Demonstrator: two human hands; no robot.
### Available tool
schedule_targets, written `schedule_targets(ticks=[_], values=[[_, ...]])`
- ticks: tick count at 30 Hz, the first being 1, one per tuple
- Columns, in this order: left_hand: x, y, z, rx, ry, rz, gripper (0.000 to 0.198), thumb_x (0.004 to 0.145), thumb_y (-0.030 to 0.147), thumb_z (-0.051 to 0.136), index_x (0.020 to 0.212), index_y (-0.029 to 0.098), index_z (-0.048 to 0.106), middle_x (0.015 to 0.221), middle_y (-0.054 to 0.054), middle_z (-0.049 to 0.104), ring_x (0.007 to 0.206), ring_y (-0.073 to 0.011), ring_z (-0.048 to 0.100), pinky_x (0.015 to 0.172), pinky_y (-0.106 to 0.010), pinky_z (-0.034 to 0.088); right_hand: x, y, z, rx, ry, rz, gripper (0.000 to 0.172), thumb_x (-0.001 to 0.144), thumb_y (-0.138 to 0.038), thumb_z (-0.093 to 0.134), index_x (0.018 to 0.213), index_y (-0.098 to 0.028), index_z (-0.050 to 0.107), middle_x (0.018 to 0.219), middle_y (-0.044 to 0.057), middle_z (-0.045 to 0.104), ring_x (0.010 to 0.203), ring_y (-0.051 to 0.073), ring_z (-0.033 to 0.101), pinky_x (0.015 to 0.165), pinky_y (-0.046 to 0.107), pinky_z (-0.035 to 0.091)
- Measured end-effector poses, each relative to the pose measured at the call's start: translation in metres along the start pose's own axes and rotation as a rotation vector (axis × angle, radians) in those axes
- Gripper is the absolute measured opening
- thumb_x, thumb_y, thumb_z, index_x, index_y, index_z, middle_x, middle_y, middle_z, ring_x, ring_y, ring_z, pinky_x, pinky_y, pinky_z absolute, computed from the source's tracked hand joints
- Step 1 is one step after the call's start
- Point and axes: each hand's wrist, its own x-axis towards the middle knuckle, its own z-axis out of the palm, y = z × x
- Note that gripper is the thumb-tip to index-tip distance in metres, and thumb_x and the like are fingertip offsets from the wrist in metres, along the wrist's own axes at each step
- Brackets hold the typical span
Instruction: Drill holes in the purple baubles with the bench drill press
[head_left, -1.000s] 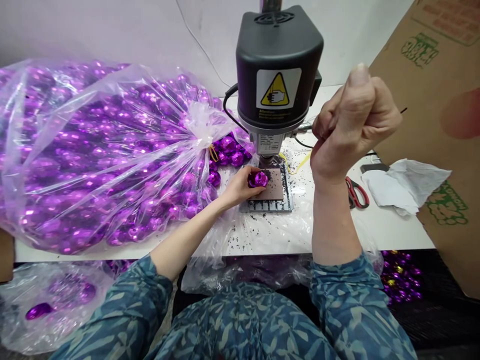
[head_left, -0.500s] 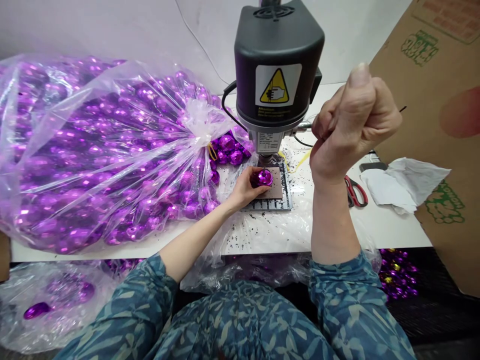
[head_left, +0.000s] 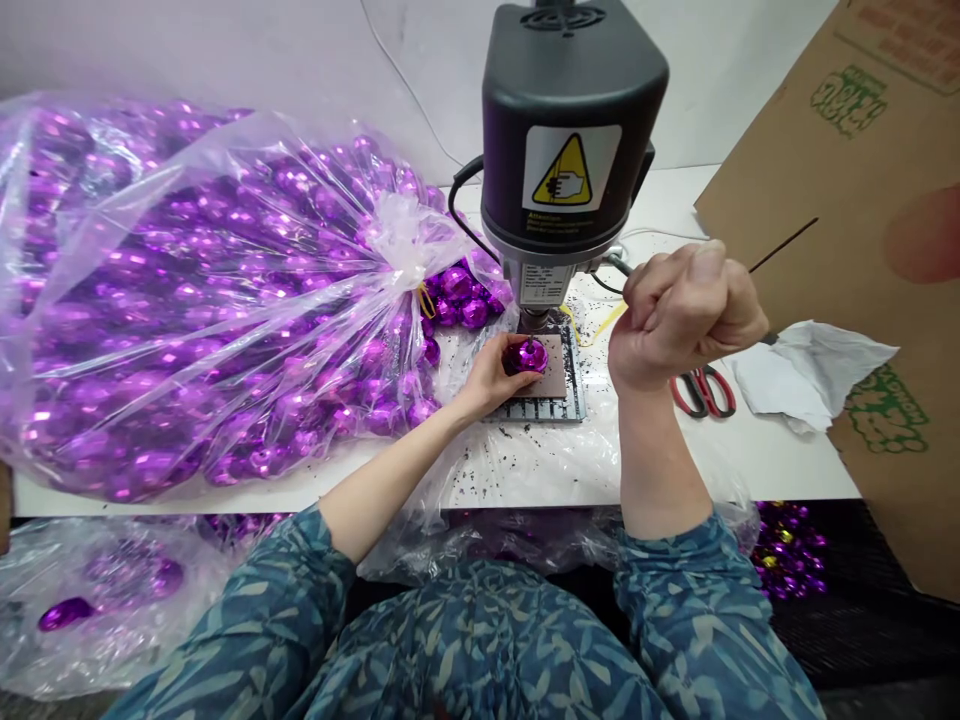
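Pinched between the thumb and fingers of my left hand [head_left: 487, 378] is a shiny purple ball [head_left: 532, 357]. It sits on a small brown board [head_left: 553, 372], on the slotted metal base [head_left: 551, 408] of a bench drill press [head_left: 574, 130]. Above the ball, the thin drill bit [head_left: 531, 340] comes down to its top; whether it has gone in I cannot tell. Closed in a fist, my right hand [head_left: 686, 315] grips the feed lever [head_left: 616, 262] at the machine's right side. The fingers hide the lever's end.
A large clear bag [head_left: 225, 300] of purple balls fills the left of the table. Red-and-black scissors [head_left: 705, 392] and crumpled white paper [head_left: 817, 370] lie at right, beside a tall cardboard box [head_left: 847, 200]. Dark shavings surround the base. A plastic bag [head_left: 112, 610] is below left.
My right hand has come down with the lever, and the drill bit has lowered to the ball. My left hand keeps the ball in place. The view has shifted slightly.
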Motion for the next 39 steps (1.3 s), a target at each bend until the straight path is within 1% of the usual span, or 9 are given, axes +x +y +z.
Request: schedule_targets(ticks=[5,13,22,28,31,33,36,38,39], values=[[0.0,0.003,-0.001,-0.022,-0.008,-0.013,0.055,0.072,0.029,0.091,0.119,0.019,0.063,0.119,-0.011,0.071,0.11,-0.0272,0.067,0.097,-0.046,0.055,-0.009,0.01,-0.007,0.027,0.056,-0.05,0.06,0.09,-0.035,0.063,0.055,-0.017,0.018,0.047,-0.007,0.017,0.037,0.0,0.021,0.04,0.021,0.018],[0.0,0.006,0.0,-0.005,-0.007,-0.038,0.055,0.072,0.027,0.091,0.119,0.019,0.063,0.119,-0.01,0.071,0.11,-0.0271,0.067,0.097,-0.046,0.056,-0.018,0.016,-0.013,-0.11,0.168,0.005,0.076,0.079,-0.055,0.068,0.06,-0.017,0.006,0.044,-0.008,0.007,0.035,0.001,0.013,0.038,0.022,0.018],[0.0,0.006,0.0,-0.011,-0.004,-0.041,0.057,0.071,0.025,0.092,0.119,0.018,0.062,0.119,-0.011,0.071,0.111,-0.0275,0.068,0.097,-0.046,0.056,-0.026,0.022,-0.023,-0.021,0.063,-0.139,0.067,0.086,-0.039,0.063,0.055,-0.018,0.008,0.037,-0.008,0.011,0.031,0.004,0.014,0.034,0.025,0.019],[0.001,0.01,0.001,-0.004,0.005,-0.053,0.054,0.07,0.021,0.09,0.115,0.018,0.06,0.117,-0.01,0.071,0.108,-0.0262,0.068,0.094,-0.044,0.056,0.011,-0.002,0.005,-0.09,0.007,0.081,0.067,0.092,-0.049,0.063,0.05,-0.018,0.021,0.04,-0.007,0.023,0.034,0.003,0.024,0.039,0.026,0.015],[-0.016,0.025,-0.006,0.062,0.012,-0.078,0.052,0.068,0.019,0.089,0.111,0.018,0.059,0.113,-0.01,0.069,0.1,-0.0254,0.068,0.087,-0.042,0.058,0.038,-0.002,0.021,-0.06,-0.051,0.186,0.067,0.083,-0.066,0.067,0.051,-0.022,0.027,0.041,-0.007,0.028,0.033,0.003,0.024,0.036,0.029,0.014],[-0.037,0.039,-0.017,0.104,-0.076,-0.053,0.047,0.07,0.021,0.087,0.109,0.018,0.06,0.109,-0.01,0.069,0.095,-0.0249,0.067,0.081,-0.04,0.058,0.047,0.001,0.026,-0.056,-0.08,0.216,0.068,0.075,-0.076,0.063,0.053,-0.024,0.027,0.041,-0.008,0.027,0.032,0.004,0.022,0.034,0.03,0.015],[-0.066,0.06,-0.041,0.148,-0.406,0.083,0.041,0.073,0.03,0.089,0.105,0.022,0.065,0.101,-0.007,0.07,0.095,-0.026,0.067,0.08,-0.039,0.057,0.049,0.006,0.026,-0.062,-0.071,0.213,0.065,0.072,-0.074,0.064,0.055,-0.024,0.027,0.042,-0.009,0.026,0.033,0.004,0.023,0.035,0.028,0.018],[-0.07,0.067,-0.057,0.162,-0.573,0.142,0.038,0.076,0.038,0.089,0.104,0.024,0.067,0.101,-0.005,0.072,0.097,-0.0265,0.067,0.083,-0.039,0.056,0.047,0.006,0.026,-0.039,-0.045,0.186,0.063,0.074,-0.069,0.068,0.056,-0.024,0.029,0.042,-0.009,0.026,0.034,0.004,0.024,0.037,0.028,0.017],[-0.065,0.068,-0.063,0.169,-0.586,0.144,0.033,0.081,0.04,0.085,0.104,0.024,0.068,0.103,-0.005,0.072,0.098,-0.026,0.067,0.085,-0.039,0.056,0.046,0.007,0.025,-0.027,-0.043,0.169,0.062,0.075,-0.067,0.069,0.055,-0.023,0.03,0.042,-0.009,0.026,0.034,0.004,0.024,0.037,0.028,0.016]])
